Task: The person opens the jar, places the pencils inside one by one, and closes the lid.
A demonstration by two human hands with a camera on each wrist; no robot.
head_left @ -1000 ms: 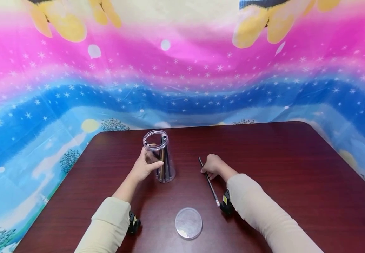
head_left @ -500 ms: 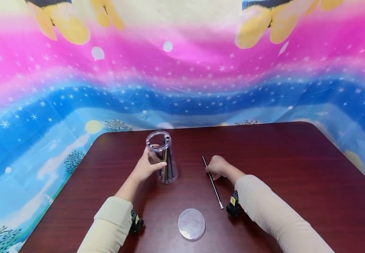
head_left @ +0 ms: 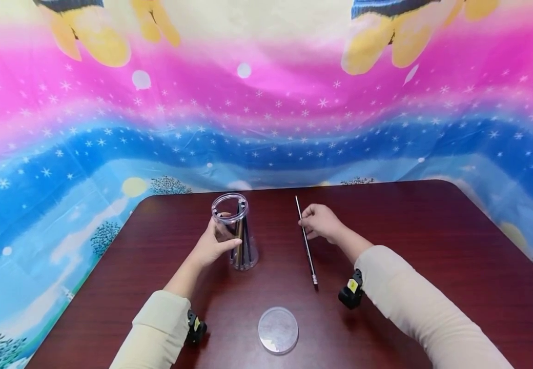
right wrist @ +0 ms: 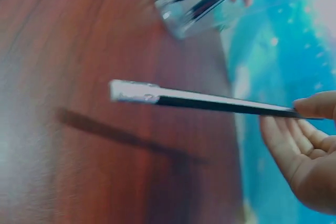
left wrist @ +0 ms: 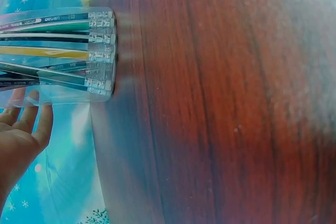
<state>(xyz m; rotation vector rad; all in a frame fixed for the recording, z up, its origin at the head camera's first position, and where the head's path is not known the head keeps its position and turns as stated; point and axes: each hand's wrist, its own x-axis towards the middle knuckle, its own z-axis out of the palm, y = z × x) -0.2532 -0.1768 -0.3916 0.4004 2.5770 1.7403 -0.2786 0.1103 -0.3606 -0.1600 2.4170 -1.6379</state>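
My left hand (head_left: 208,246) grips a tall clear plastic jar (head_left: 252,253), which stands lidless on the table. Several pencils (head_left: 240,236) lean inside it; in the left wrist view, pencils (left wrist: 58,53) with dark, green and yellow sides show metal ferrules at the jar's base. To the right, my right hand (head_left: 323,224) pinches a dark pencil (head_left: 308,251) between thumb and fingers. Its white eraser end points toward me. In the right wrist view the pencil (right wrist: 210,102) is raised, its shadow falling on the wood apart from it.
A round clear lid (head_left: 278,330) lies flat near the front of the dark red-brown table (head_left: 409,246). Behind the table hangs a colourful printed cloth (head_left: 266,102). Each wrist carries a small black camera (head_left: 351,290).
My right hand has lifted the pencil off the table and moved it farther from me, turning it more upright in view. The left hand and jar stay in place.
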